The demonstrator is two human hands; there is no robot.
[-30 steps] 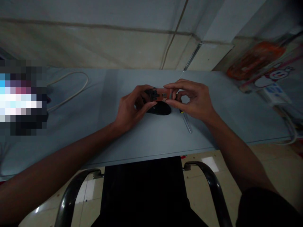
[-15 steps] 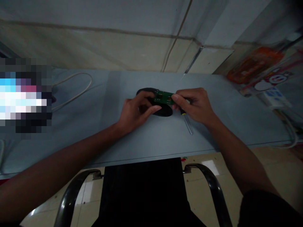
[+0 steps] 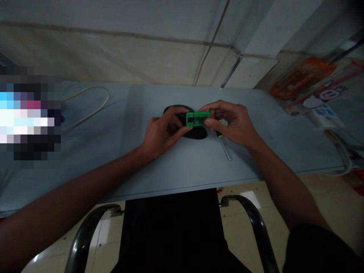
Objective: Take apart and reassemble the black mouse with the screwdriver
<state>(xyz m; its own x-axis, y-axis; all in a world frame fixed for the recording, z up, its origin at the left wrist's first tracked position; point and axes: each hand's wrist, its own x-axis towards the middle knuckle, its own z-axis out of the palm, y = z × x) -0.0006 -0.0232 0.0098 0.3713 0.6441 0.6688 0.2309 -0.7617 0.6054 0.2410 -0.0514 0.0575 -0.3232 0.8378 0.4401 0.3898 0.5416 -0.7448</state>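
Spreading wide across the view, the pale worktop (image 3: 176, 170) carries one white cable (image 3: 107, 99) looped toward its far left corner, perhaps leaving working room. Nearer the far edge than the near one, two hands face each other, the left hand (image 3: 162, 132) and the right hand (image 3: 236, 122). Between them lies black casing (image 3: 199, 133); whether one piece or two cannot be told. One screwdriver-like tool (image 3: 226, 149) rests beside the right hand, shaft toward the near edge, probably for easy reach. Both hands grip one green circuit board (image 3: 198, 118) above the casing, likely by its ends so its face shows.
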